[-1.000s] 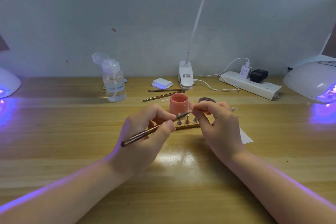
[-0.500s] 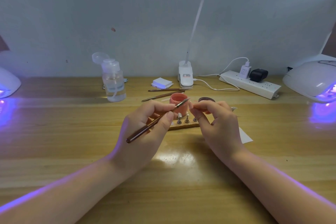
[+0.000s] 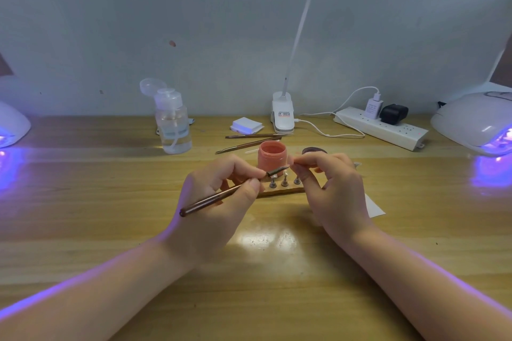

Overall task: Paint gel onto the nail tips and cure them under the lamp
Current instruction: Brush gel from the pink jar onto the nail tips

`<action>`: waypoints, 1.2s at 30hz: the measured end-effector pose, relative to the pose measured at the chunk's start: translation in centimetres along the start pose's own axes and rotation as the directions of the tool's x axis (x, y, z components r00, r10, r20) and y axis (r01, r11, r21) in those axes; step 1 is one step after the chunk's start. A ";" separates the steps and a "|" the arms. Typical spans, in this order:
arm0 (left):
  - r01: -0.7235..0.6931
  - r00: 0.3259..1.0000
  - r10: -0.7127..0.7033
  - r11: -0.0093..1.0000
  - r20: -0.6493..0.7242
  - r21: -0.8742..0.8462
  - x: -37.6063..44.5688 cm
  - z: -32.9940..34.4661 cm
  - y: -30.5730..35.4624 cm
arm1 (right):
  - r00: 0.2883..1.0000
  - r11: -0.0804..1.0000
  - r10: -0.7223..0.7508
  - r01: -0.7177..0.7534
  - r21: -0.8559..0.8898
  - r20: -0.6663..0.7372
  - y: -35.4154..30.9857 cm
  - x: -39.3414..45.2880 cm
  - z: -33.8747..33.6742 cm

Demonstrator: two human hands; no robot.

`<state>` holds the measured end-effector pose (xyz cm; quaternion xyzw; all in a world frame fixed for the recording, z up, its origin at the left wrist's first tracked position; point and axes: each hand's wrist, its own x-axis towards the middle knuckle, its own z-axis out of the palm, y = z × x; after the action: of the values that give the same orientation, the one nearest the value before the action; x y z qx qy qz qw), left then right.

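Half a second back the brush tip pointed up over the rim of the gel jar; now it has dropped in front of the jar, level with the right hand's pinch.

Two curing lamps glow violet at the table's edges, the right one [image 3: 473, 124] nearer the work. The left hand [image 3: 219, 202] grips the gel brush [image 3: 230, 192] like a pen. The right hand [image 3: 332, 188] pinches something small between thumb and forefinger, likely a nail tip, though it is too small to tell. The open pink gel jar [image 3: 271, 157] stands just behind the wooden tip stand [image 3: 279, 190].

Biggest risk: a knuckle nudging the open jar over. Next, the lamps' spill light could thicken gel on the bristles. Smallest: an overloaded brush flooding the tip's edge onto the fingertips.
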<state>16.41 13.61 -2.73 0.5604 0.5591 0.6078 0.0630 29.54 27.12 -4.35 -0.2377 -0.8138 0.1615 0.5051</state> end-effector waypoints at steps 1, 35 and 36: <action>-0.012 1.000 0.012 1.000 -0.005 0.002 0.0 0.0 0.1 | 1.000 1.000 0.001 -0.001 0.002 0.001 0.0 0.0 0.0; 0.382 0.860 -0.499 0.768 0.105 0.514 13.7 2.6 -1.0 | 0.997 0.996 0.079 -0.079 0.046 -0.012 0.8 0.0 0.5; 0.390 0.845 -0.523 0.746 0.111 0.540 13.8 2.9 -1.2 | 0.997 0.996 0.078 -0.078 0.043 -0.012 0.8 0.0 0.5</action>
<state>12.90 25.56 4.09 0.4752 0.8040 0.3308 0.1357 29.30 27.76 -4.96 -0.2595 -0.7969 0.1968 0.5087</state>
